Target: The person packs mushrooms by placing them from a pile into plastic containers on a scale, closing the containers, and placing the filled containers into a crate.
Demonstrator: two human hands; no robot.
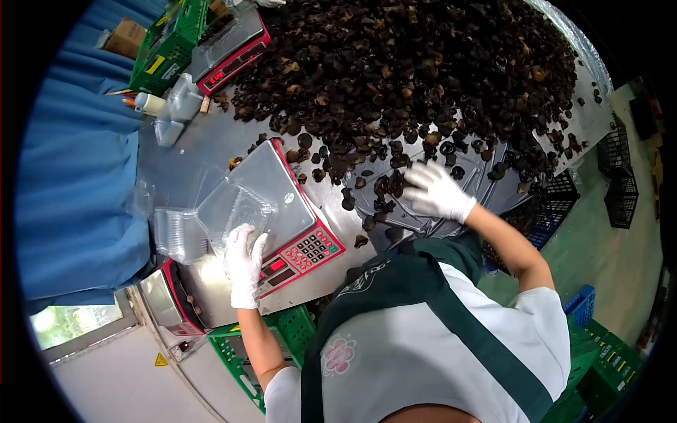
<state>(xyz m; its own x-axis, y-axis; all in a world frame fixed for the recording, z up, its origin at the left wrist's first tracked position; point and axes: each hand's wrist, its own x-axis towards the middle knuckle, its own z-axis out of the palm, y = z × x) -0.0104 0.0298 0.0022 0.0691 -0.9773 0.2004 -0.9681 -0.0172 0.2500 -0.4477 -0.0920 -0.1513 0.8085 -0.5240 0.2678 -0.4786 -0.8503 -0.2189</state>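
My left hand point(245, 266), in a white glove, is at the near edge of a clear plastic container point(248, 210), with its fingers bent around the rim. The container sits on the plate of a red-framed digital scale point(300, 252), and I see no mushrooms in it. Also gloved, my right hand point(438, 194) is spread with its fingers apart, palm down over loose dark wood ear mushrooms point(384, 189) on a grey plastic sheet point(423, 224). Nothing shows in its grasp. A large heap of the same mushrooms point(423, 63) covers the far side of the metal table.
Stacked clear containers point(180, 235) stand left of the scale. A second scale point(233, 63) and a green crate point(169, 49) are at the far left, where part of another gloved hand point(269, 3) shows. Another scale point(171, 299) is below left. Black crates point(557, 204) stand right.
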